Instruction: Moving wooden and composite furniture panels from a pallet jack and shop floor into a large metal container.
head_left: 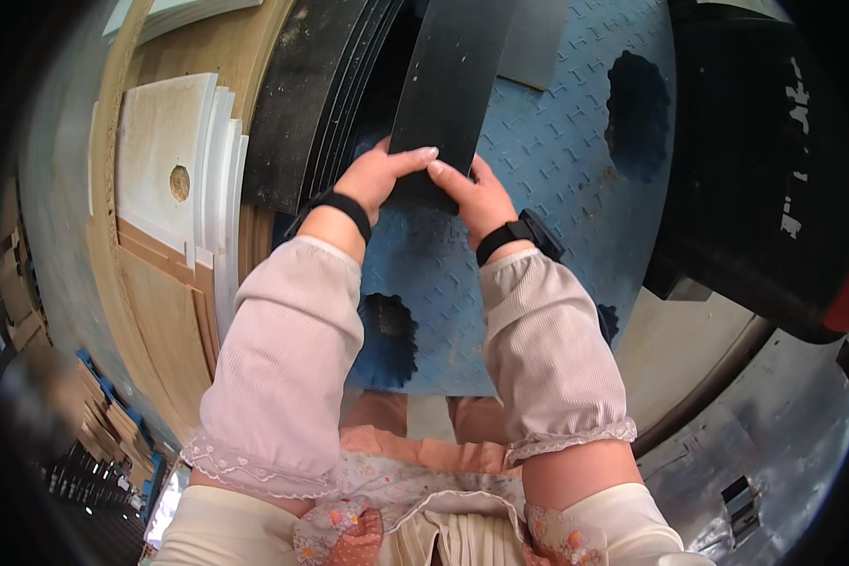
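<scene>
A long black board [451, 85] runs away from me, its near end between my two hands. My left hand [372, 181] is closed around its left edge, with the thumb on top. From the other side my right hand [482, 200] grips the right edge, its thumb almost meeting the left one. Fingers beneath the board are hidden. Just left of it stands a stack of similar black boards [297, 113]. A blue cart deck [547, 189] with a raised pattern lies below the board.
White panels [165, 141], one with a round hole, lean at the left beside brown wooden boards [160, 283]. Another dark board [535, 47] lies on the deck farther off. Large black equipment [755, 160] stands at the right, and a metal surface [783, 424] is at lower right.
</scene>
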Action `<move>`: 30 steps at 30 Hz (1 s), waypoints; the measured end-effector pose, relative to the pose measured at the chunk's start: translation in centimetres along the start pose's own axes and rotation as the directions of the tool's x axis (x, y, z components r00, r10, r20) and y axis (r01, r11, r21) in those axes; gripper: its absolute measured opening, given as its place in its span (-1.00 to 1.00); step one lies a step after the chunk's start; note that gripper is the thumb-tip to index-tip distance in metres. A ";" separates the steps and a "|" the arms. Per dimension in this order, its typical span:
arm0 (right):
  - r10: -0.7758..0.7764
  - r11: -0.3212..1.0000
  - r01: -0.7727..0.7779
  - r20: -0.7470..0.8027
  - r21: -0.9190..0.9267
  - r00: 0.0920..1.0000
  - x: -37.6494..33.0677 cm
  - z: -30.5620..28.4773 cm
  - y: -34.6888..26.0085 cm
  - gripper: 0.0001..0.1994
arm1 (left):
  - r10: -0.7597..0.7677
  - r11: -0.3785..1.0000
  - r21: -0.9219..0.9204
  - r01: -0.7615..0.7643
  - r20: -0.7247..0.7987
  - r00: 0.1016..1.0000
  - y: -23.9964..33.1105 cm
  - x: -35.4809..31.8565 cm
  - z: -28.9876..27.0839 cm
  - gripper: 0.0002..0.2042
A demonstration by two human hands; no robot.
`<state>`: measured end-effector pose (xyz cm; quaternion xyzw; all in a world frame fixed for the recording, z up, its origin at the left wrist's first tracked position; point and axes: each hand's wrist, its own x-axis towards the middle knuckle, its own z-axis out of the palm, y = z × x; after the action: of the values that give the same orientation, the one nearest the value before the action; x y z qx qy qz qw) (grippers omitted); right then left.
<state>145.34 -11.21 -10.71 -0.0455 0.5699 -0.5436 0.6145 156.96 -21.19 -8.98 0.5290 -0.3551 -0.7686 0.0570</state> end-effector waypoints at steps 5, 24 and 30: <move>0.007 0.999 -0.011 0.094 0.042 0.996 -5.2 -0.6 4.9 -0.45 | -0.004 0.994 -0.112 0.016 0.109 0.994 -5.9 -4.7 -1.4 -0.44; 0.375 0.927 -0.371 0.151 -0.057 0.915 -17.0 0.9 12.2 -0.30 | -0.033 0.998 -0.049 0.042 0.182 0.983 -20.1 -17.4 -7.3 0.06; 0.059 0.929 -0.144 0.247 0.340 0.967 -11.0 1.7 5.0 -0.31 | -0.002 0.998 0.055 -0.005 0.122 0.993 -15.5 -26.6 -6.7 0.07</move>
<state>152.36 -2.22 -6.31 0.0327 0.3881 -0.5958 0.7024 178.72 -0.63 0.93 0.4821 -0.3794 -0.7894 0.0211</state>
